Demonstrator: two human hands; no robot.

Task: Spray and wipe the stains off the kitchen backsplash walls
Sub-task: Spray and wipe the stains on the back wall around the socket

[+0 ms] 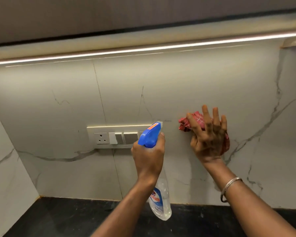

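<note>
My left hand [148, 158] grips the neck of a clear spray bottle [161, 200] with a blue trigger head [149, 135], its nozzle aimed at the backsplash wall [186, 86]. To the right, my right hand [208, 135] presses a crumpled red cloth [194, 121] flat against the white marble-look wall, fingers spread and straight. Most of the cloth is hidden under the palm. A faint darker streak runs down the wall below the cloth.
A switch plate [113, 137] with a socket and several switches sits on the wall just left of the spray head. A black countertop [67, 218] runs along the bottom. An LED strip [143, 48] glows under the upper cabinet. A side wall [5, 168] closes the left corner.
</note>
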